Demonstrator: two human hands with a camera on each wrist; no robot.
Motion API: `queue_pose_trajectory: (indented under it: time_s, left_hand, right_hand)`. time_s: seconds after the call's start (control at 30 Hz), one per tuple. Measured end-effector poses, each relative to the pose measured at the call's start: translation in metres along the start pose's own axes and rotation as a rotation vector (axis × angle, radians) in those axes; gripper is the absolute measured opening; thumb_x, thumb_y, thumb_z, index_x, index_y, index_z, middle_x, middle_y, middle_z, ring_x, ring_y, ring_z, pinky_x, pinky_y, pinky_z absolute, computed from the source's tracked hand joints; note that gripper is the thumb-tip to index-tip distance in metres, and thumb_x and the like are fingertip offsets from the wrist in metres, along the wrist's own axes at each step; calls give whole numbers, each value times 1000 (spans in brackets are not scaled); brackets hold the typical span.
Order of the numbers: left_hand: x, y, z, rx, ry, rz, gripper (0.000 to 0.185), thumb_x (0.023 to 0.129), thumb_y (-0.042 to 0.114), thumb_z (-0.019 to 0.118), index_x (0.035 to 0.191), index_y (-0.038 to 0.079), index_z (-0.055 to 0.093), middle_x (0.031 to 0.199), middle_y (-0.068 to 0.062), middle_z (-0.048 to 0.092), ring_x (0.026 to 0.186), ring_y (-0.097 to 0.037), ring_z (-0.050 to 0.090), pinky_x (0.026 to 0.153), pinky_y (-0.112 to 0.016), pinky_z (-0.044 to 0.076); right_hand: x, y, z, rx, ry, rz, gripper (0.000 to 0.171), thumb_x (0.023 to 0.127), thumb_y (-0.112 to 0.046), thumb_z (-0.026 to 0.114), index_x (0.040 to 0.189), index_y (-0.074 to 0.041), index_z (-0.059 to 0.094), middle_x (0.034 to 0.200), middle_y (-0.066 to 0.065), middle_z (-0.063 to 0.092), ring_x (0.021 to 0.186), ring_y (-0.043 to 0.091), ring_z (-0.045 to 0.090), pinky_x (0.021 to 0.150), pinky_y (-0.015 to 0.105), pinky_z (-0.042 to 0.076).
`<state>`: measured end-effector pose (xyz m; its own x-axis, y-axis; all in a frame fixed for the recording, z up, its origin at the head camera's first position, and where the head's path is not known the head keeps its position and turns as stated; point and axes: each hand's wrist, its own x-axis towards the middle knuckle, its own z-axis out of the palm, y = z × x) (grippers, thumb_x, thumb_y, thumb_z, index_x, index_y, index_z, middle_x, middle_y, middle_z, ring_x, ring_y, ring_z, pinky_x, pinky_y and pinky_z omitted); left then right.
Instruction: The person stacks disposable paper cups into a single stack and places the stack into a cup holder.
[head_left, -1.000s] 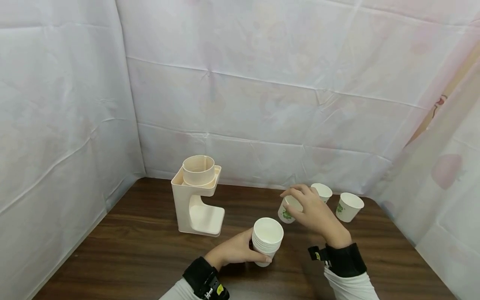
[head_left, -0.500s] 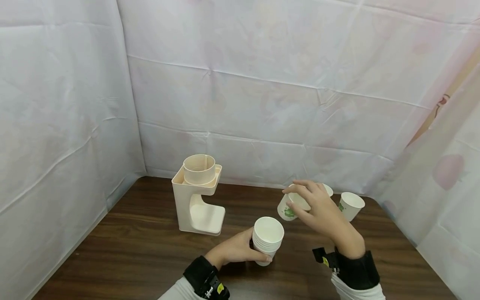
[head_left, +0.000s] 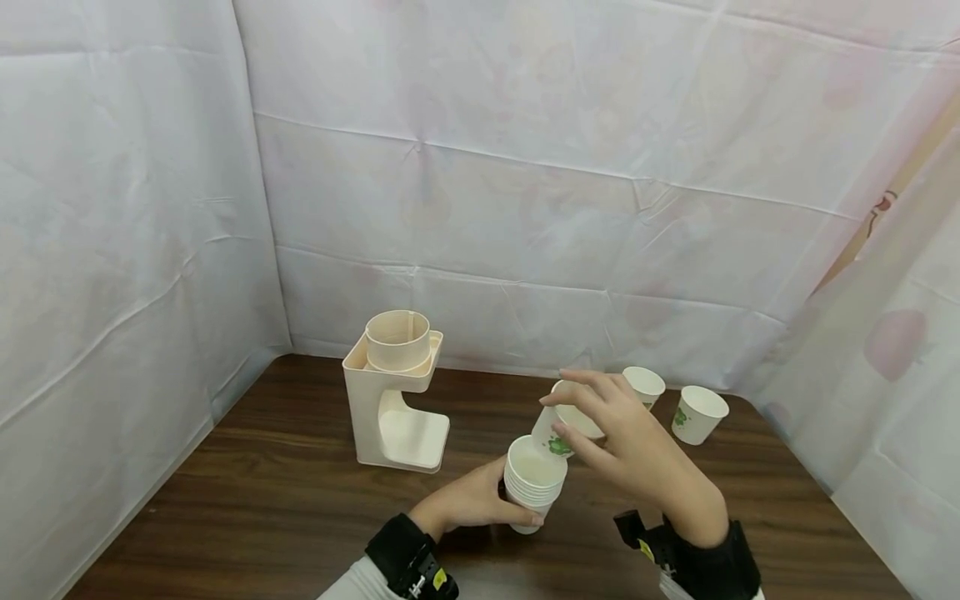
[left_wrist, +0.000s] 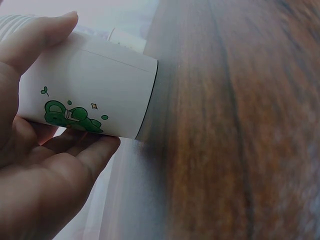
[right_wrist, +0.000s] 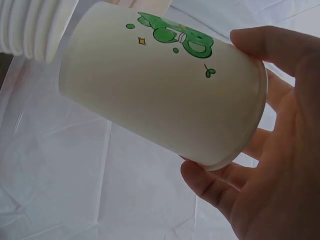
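Observation:
A stack of white paper cups (head_left: 534,482) stands on the brown wooden table (head_left: 285,500). My left hand (head_left: 483,498) grips its side. In the left wrist view the fingers (left_wrist: 55,170) curl round the lowest cup (left_wrist: 92,92), which has a green print. My right hand (head_left: 562,415) holds a single white cup (head_left: 546,435) with a green print. It is tilted, base down, just above the stack's open rim. In the right wrist view that cup (right_wrist: 160,90) lies between thumb and fingers (right_wrist: 220,190), with the stack's rims (right_wrist: 35,25) close by.
A cream cup dispenser stand (head_left: 396,392) sits at the left rear of the table. Two more white cups (head_left: 645,385) (head_left: 699,414) stand at the back right. White sheeting walls the table at the back and both sides.
My right hand has lifted the single cup from beside the other two and carried it left, down to the stack's rim. The left hand has kept hold of the stack.

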<state>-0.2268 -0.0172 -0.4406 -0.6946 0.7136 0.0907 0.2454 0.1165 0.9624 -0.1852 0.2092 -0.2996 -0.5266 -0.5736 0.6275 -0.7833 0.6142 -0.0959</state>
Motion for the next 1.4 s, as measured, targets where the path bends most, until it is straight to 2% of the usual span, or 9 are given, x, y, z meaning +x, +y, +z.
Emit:
queue_pose_trajectory:
  time_s: [0.2, 0.37, 0.67, 1.07, 1.2, 1.33, 1.4]
  left_hand:
    - [0, -1, -1, 3, -10, 0, 67, 83, 19, 83, 139, 23, 47, 120, 9, 63, 112, -10, 59, 99, -34, 42]
    - [-1, 0, -1, 9, -5, 4, 67, 83, 20, 83, 138, 25, 47, 120, 10, 62, 112, -10, 58, 99, -34, 42]
    - [0, 1, -1, 11, -13, 8, 67, 83, 20, 83, 139, 24, 47, 122, 10, 62, 113, -9, 58, 100, -34, 42]
    - [0, -2, -4, -5, -30, -1, 66, 85, 22, 81, 141, 26, 45, 121, 8, 62, 111, -11, 59, 98, -35, 42]
    - [0, -2, -3, -16, -35, -20, 66, 86, 23, 80, 141, 26, 44, 120, 7, 62, 110, -11, 59, 96, -35, 44]
    - [0, -2, -2, -16, -40, -25, 66, 87, 23, 80, 143, 21, 44, 120, 7, 62, 109, -12, 60, 94, -34, 45]
    - [0, -2, -2, -11, -42, -23, 68, 87, 24, 79, 144, 17, 43, 120, 7, 62, 109, -12, 60, 94, -33, 45]
  right_hand:
    - [2, -6, 5, 38, -27, -32, 32, 94, -18, 68, 123, -30, 64, 137, 3, 55, 128, 30, 46, 95, 53, 43]
    - [3, -11, 9, 59, -67, -25, 30, 95, -21, 69, 123, -31, 64, 138, 1, 54, 127, 25, 47, 95, 49, 45]
    - [1, -14, 13, 47, -57, -26, 29, 95, -22, 70, 122, -32, 65, 137, 0, 55, 126, 25, 49, 92, 50, 48]
    - [0, -17, 24, 69, -160, 22, 23, 99, -30, 66, 121, -37, 64, 137, -4, 54, 126, 21, 48, 92, 48, 48]
    - [-1, -17, 28, 71, -213, 55, 21, 99, -32, 66, 120, -34, 65, 136, -5, 53, 125, 20, 48, 91, 47, 49]
    - [-2, -18, 32, 83, -251, 78, 20, 98, -31, 67, 118, -30, 67, 135, -4, 53, 123, 20, 49, 89, 44, 50]
    - [-3, -19, 34, 89, -262, 83, 20, 98, -31, 68, 118, -32, 66, 134, -4, 54, 121, 19, 49, 88, 43, 50]
